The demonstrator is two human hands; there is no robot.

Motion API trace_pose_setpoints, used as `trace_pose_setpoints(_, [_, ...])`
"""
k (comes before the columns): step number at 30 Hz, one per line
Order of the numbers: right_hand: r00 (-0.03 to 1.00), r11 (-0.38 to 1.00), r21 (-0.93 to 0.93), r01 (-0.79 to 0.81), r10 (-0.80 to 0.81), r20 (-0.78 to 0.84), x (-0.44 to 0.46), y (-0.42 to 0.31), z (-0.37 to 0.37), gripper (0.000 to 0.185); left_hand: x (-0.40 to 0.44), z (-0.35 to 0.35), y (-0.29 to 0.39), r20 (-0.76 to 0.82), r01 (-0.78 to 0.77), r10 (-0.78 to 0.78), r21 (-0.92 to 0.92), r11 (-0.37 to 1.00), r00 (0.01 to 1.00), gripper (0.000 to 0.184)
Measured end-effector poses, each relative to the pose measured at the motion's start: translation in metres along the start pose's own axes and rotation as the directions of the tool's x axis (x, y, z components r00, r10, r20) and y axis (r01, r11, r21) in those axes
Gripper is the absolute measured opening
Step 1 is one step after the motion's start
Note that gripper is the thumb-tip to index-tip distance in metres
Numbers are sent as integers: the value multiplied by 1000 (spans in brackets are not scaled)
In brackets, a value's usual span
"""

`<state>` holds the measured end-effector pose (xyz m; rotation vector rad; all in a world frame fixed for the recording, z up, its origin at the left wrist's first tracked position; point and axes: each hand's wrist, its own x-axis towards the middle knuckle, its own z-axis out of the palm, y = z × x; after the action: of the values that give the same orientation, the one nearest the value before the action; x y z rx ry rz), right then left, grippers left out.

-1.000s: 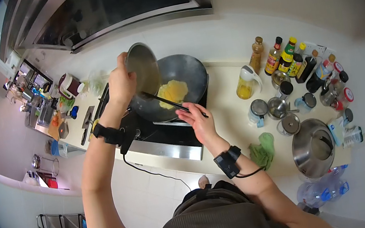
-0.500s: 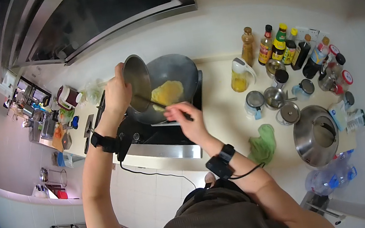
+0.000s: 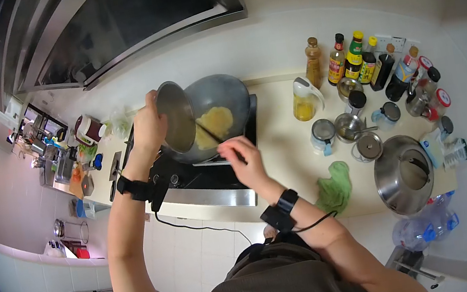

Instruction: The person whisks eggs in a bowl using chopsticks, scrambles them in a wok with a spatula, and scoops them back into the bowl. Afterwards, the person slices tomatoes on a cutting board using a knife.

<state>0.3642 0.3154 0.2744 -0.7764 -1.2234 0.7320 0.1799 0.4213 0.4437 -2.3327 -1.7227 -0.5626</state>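
Steel bowl (image 3: pixel 177 115) is in my L hand (image 3: pixel 150 127), tipped well over on its side above the L part of the wok (image 3: pixel 225 95), open side facing in. L fingers are curled at the bowl's outer side near the rim, thumb lower down; tips partly hidden, so can't tell exact spacing. R hand (image 3: pixel 246 159) pinches black chopsticks (image 3: pixel 207 133) btwn thumb & fingers, hand partly closed; can't tell if the other fingers press together. Far end slants up-L to the yellow egg (image 3: pixel 219 122), next to the bowl rim; can't confirm contact.

Egg lies flat in the wok, approx. mid-bottom, irregular edge. Wok sits on the black cooktop (image 3: pixel 208 177), knobs on the near side. Black wrist units (image 3: pixel 136 189) strapped on both forearms, w/ cables.

R of the cooktop, on the cream counter (image 3: pixel 280 132): oil jug (image 3: pixel 304 107) w/ yellow liquid, lidded glass jar (image 3: pixel 323 135) nearer me, crumpled green cloth (image 3: pixel 335 188) near the front edge, wide steel basin (image 3: pixel 392 182) farther R. Sauce bottles (image 3: pixel 355 56) stand upright near the back wall. L of the cooktop: knife (image 3: pixel 114 165) on the counter, rice cooker (image 3: pixel 87 131) farther back. Range hood (image 3: pixel 134 21) overhead.
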Motion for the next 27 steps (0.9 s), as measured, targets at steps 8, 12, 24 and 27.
trace_pose_setpoints(8, [969,898,394,-195,239,-64,-4,7,-15,17,2,-6,-40,-98,125,-139,-135,983,985,51])
trace_pose_setpoints(12, [960,913,323,-251,278,-42,-5,11,-27,14,-16,-5,-39,-48,238,-265,-306,922,963,50])
trace_pose_setpoints(24, [980,778,-603,179,-84,182,-121,-56,-233,16,-173,46,42,489,520,-278,-853,48,827,54])
trace_pose_setpoints(27, [916,698,-702,143,175,361,-179,-49,-298,27,-217,93,85,684,680,-198,-727,-95,702,58])
